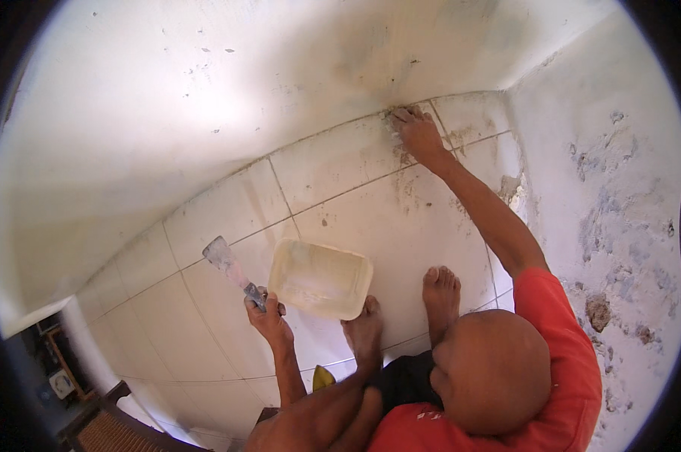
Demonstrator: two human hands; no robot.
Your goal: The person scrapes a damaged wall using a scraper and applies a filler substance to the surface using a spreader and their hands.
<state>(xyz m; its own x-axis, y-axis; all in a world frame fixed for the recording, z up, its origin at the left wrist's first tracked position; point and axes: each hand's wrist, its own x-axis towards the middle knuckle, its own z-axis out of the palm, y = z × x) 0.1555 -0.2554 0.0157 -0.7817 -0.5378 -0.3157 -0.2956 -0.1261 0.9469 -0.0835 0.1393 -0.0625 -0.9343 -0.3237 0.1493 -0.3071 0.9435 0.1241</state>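
Observation:
A putty knife (236, 268) with a worn, plaster-smeared blade is in my left hand (268, 316). My fingers wrap round its dark handle, and the blade points up and to the left. Right beside that hand lies a shallow, off-white rectangular tub (320, 279), with pale residue on its bottom. I cannot tell whether the hand touches the tub. Stretched far forward, my right hand (418, 135) rests on the tiles at the foot of the wall. Its fingers look spread over dark grit (391, 120), and their tips are partly hidden.
White floor tiles (205, 301), dirty along the joints, run up to a pale wall (152, 113). Another wall (596, 173) with rough, flaking plaster stands on the right. My bare feet (441, 290) are behind and beside the tub. A woven-seat chair (118, 429) sits at lower left.

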